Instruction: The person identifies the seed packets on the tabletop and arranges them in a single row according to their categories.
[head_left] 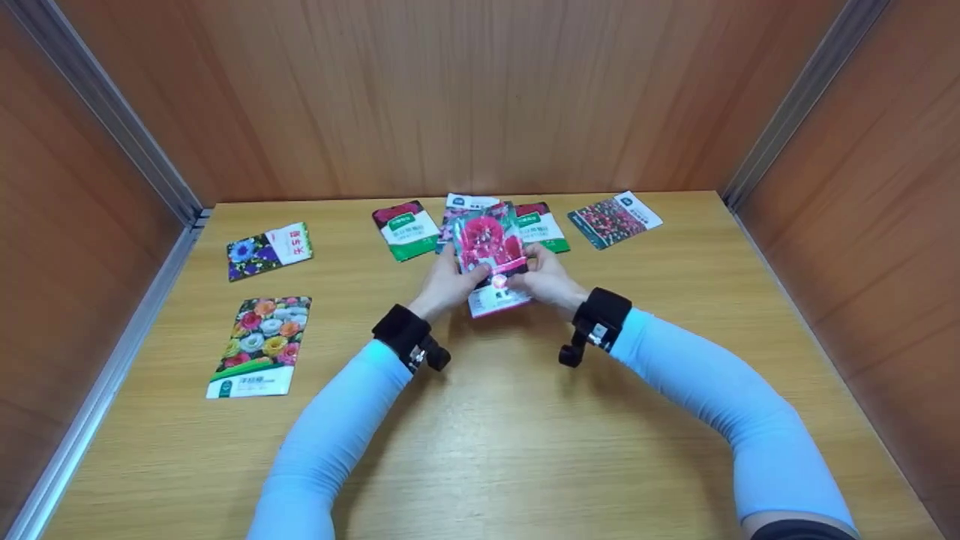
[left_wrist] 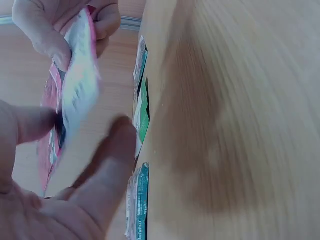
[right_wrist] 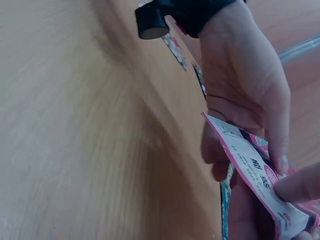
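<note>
Wood walls [head_left: 472, 90] on three sides, tan table [head_left: 480, 465] below. Pinching the pink packet [head_left: 486, 238] with both left hand [head_left: 442, 289] and right hand [head_left: 551, 281], thumbs on its face, fingers tucked behind, clear above the table. Looks like the in-hand, both-hands-on-it stage tbh. Probably calls for easing one thumb off before any regrip, without creasing it. Can't make out its print, just dark characters on white. Right behind: purple packet [head_left: 472, 202], left green packet [head_left: 409, 232] and right green packet [head_left: 541, 223], lettering too small. Further right, red packet [head_left: 615, 220]. Off left, blue packet [head_left: 270, 251] with red characters, too skewed to trust, and rose packet [head_left: 262, 341], seemingly reading 洋桔梗.
</note>
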